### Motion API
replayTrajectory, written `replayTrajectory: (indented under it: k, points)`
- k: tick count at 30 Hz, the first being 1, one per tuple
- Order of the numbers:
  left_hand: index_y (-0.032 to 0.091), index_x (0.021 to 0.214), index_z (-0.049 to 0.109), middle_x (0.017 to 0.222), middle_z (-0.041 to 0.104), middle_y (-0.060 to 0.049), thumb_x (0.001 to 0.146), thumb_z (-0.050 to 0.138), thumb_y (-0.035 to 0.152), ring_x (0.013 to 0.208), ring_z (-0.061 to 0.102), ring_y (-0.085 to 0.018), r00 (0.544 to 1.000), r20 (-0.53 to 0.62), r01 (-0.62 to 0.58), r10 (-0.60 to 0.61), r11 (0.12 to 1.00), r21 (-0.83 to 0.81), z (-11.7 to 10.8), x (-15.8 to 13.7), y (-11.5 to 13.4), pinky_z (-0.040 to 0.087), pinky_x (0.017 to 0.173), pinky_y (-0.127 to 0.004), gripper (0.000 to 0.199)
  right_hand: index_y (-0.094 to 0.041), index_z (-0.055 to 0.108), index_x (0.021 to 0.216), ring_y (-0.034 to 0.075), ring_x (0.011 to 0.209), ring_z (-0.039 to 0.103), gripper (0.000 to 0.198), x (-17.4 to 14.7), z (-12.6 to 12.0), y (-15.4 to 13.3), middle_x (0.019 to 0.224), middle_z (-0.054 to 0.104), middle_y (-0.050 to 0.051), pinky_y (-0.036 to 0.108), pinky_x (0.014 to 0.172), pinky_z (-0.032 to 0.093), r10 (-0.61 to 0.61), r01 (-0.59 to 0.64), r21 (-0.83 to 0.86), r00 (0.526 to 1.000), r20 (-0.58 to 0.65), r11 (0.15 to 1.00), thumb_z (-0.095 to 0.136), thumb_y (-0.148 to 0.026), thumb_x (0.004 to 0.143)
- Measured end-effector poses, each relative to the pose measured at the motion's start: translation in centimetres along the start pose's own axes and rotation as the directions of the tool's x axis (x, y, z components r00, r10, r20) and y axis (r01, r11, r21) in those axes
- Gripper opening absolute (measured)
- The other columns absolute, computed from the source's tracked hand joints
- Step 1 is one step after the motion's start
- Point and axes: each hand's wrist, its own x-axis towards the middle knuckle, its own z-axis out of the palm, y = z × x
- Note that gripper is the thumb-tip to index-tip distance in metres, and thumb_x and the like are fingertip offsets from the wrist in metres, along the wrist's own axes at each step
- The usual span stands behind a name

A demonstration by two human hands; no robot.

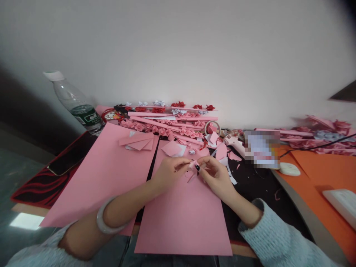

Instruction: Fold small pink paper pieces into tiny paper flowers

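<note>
A small pink paper flower is pinched between the fingertips of both hands, above a large sheet of pink paper. My left hand grips its left side with thumb and forefinger. From the right, my right hand closes on it, a dark-nailed thumb against the petals. Fingers partly cover the flower. Just below it, a thin pink paper strip shows over the sheet. Beyond the hands lie cut pink paper pieces.
Rows of pink paper flowers lie along the wall. A water bottle and a phone are at left, with another pink sheet. Tape, a glue gun, a mouse and orange paper occupy the right.
</note>
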Motion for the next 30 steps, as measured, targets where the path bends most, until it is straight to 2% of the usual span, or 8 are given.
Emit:
replayTrajectory:
  k: [5, 12, 17, 22, 27, 30]
  points:
    - [0.016, 0.090, 0.069, 0.083, 0.070, -0.004, 0.083, 0.053, 0.029, 0.075, 0.063, -0.016, 1.000, 0.001, 0.030, -0.030, 0.998, -0.048, -0.04, 0.03, -0.05, 0.049, 0.067, -0.026, 0.022, -0.018, 0.056, 0.085, 0.010, 0.055, 0.049, 0.007, 0.07, -0.01, -0.11, 0.069, 0.055, 0.000, 0.021, 0.048, 0.041, -0.032, 0.032, -0.013, 0.999, -0.030, 0.999, 0.057, -0.020, 0.078]
    - [0.014, 0.094, 0.066, 0.086, 0.068, -0.006, 0.083, 0.052, 0.027, 0.079, 0.066, -0.016, 0.983, 0.113, 0.173, -0.143, 0.924, -0.340, 0.29, 0.17, -0.87, 0.054, 0.073, -0.029, 0.021, -0.018, 0.055, 0.083, 0.010, 0.052, 0.047, 0.003, -0.13, -0.27, 0.11, 0.070, 0.056, 0.000, 0.022, 0.046, 0.038, -0.060, 0.055, -0.071, 0.996, -0.062, 0.996, 0.055, -0.018, 0.080]
    - [0.013, 0.091, 0.066, 0.083, 0.067, -0.006, 0.082, 0.053, 0.026, 0.078, 0.064, -0.016, 0.980, 0.168, 0.160, -0.108, 0.926, -0.342, 0.29, 0.15, -0.78, 0.053, 0.071, -0.029, 0.020, -0.019, 0.050, 0.083, 0.009, 0.051, 0.045, 0.007, -0.12, -0.22, 0.45, 0.068, 0.050, -0.002, 0.021, 0.046, 0.037, -0.040, 0.036, -0.056, 0.997, -0.065, 0.998, 0.056, -0.017, 0.079]
    - [0.011, 0.088, 0.065, 0.080, 0.064, -0.006, 0.083, 0.052, 0.025, 0.073, 0.062, -0.014, 0.975, 0.217, 0.150, -0.056, 0.881, -0.450, 0.23, 0.07, -0.59, 0.051, 0.067, -0.026, 0.020, -0.019, 0.048, 0.085, 0.009, 0.054, 0.045, 0.010, -0.03, -0.14, 0.68, 0.069, 0.050, -0.003, 0.021, 0.048, 0.037, -0.060, 0.058, -0.038, 0.996, -0.061, 0.998, 0.056, -0.015, 0.079]
    - [0.011, 0.085, 0.065, 0.073, 0.063, -0.004, 0.079, 0.059, 0.031, 0.062, 0.061, -0.012, 0.962, 0.236, 0.242, -0.137, 0.831, -0.501, 0.37, 0.11, -0.66, 0.052, 0.065, -0.027, 0.022, -0.019, 0.052, 0.081, 0.009, 0.052, 0.046, 0.009, 0.02, -0.11, 0.47, 0.065, 0.051, -0.003, 0.021, 0.048, 0.038, -0.044, 0.043, -0.032, 0.999, -0.027, 0.999, 0.059, -0.016, 0.076]
    - [0.011, 0.082, 0.066, 0.073, 0.065, -0.004, 0.079, 0.059, 0.033, 0.063, 0.062, -0.012, 0.952, 0.234, 0.290, -0.198, 0.825, -0.484, 0.32, 0.23, -0.58, 0.053, 0.066, -0.026, 0.023, -0.018, 0.055, 0.084, 0.009, 0.051, 0.048, 0.006, 0.01, -0.14, 0.38, 0.066, 0.054, -0.001, 0.021, 0.046, 0.038, -0.028, 0.028, -0.026, 1.000, -0.007, 0.999, 0.057, -0.018, 0.078]
